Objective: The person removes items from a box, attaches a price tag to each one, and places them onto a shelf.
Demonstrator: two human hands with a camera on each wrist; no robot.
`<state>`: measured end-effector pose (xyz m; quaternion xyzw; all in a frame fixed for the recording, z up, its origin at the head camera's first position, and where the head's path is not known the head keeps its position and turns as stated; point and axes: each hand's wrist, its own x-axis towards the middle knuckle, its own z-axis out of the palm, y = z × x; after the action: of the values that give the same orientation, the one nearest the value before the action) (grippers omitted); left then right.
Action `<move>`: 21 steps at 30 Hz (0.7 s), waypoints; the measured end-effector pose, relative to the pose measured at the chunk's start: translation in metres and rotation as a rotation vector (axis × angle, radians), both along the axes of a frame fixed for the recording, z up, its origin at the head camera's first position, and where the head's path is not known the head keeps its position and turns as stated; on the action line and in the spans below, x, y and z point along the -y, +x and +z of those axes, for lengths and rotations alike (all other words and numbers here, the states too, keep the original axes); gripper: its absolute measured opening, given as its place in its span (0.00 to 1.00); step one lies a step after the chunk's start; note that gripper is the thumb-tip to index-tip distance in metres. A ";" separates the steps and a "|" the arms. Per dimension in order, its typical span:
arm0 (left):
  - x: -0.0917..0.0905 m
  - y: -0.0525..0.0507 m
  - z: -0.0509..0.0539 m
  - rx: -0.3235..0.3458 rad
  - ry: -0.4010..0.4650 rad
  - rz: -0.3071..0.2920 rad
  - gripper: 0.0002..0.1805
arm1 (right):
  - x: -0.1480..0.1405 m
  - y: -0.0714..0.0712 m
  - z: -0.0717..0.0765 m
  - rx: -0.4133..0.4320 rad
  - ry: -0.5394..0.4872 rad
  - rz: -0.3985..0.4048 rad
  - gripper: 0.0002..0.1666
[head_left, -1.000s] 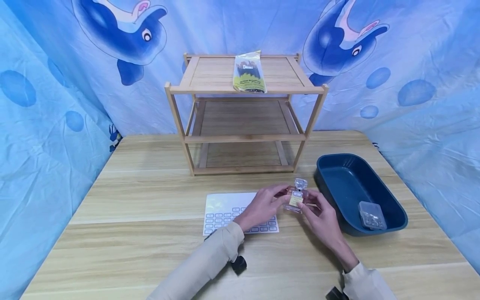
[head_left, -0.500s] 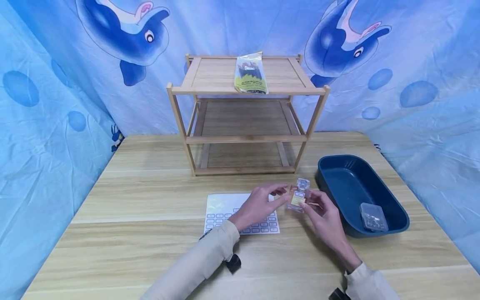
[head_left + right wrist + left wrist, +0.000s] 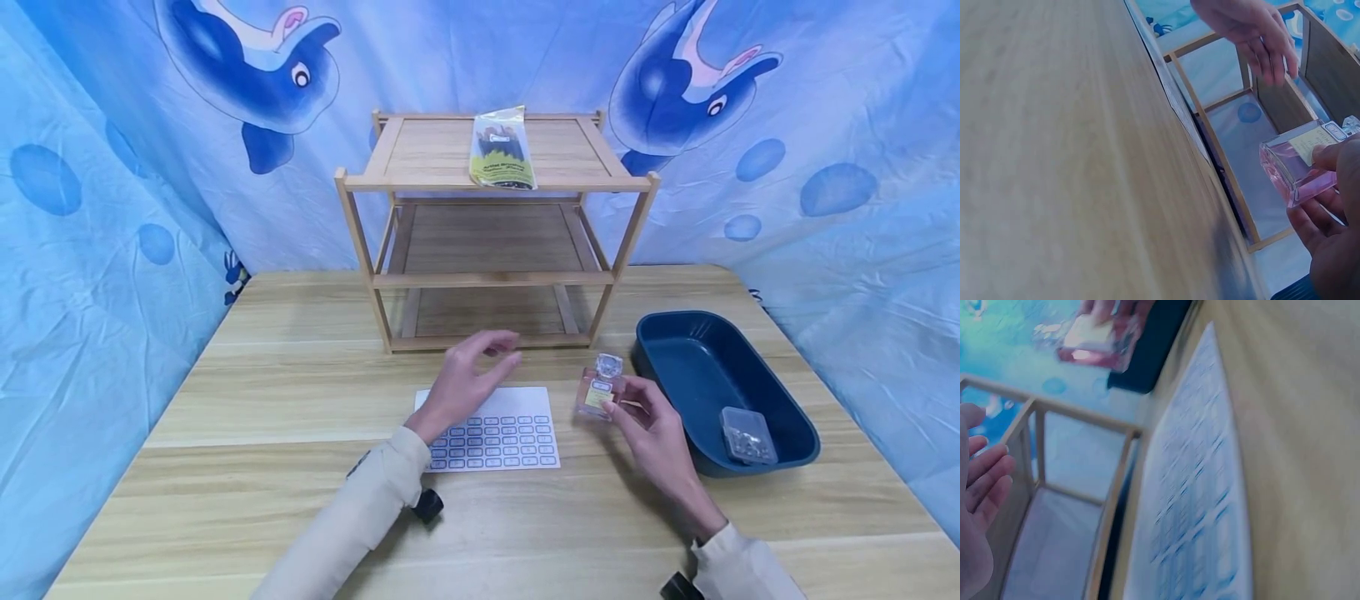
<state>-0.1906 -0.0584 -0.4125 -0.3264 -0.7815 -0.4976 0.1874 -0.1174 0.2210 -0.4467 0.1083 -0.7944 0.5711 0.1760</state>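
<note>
My right hand (image 3: 657, 433) pinches a pink glass perfume bottle (image 3: 598, 393) by its right side, thumb on the front near a pale yellow label; the clear faceted cap points up. In the right wrist view the bottle (image 3: 1294, 164) shows pink liquid and a small blue-edged sticker above the label. Over the back left part of a white sheet of label stickers (image 3: 517, 442) hovers my left hand (image 3: 461, 383), fingers relaxed and holding nothing. The left wrist view shows its fingers (image 3: 991, 472) apart from the sheet (image 3: 1194, 462).
A three-tier wooden rack (image 3: 495, 277) stands at the back, with a brush packet (image 3: 501, 150) on its top shelf. On the right sits a dark blue tub (image 3: 693, 350) with a small clear box (image 3: 747, 435) inside. A patterned blue curtain hangs behind and beside the table.
My left hand has let go of the bottle and moved left over the sticker sheet. My right hand keeps holding the bottle in nearly the same place.
</note>
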 end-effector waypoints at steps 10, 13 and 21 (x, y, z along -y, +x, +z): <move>0.044 -0.018 0.012 -0.184 0.183 0.160 0.14 | -0.001 -0.002 0.005 0.021 0.058 0.012 0.21; 0.056 -0.020 0.016 -0.198 0.218 0.205 0.13 | 0.000 -0.003 0.006 0.026 0.069 0.021 0.21; 0.082 -0.019 0.028 -0.132 0.291 0.312 0.15 | 0.002 -0.003 0.007 0.018 0.080 0.032 0.22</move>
<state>-0.2096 -0.1406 -0.3847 -0.2028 -0.7285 -0.5477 0.3581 -0.1209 0.2185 -0.4398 0.1226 -0.8165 0.5425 0.1551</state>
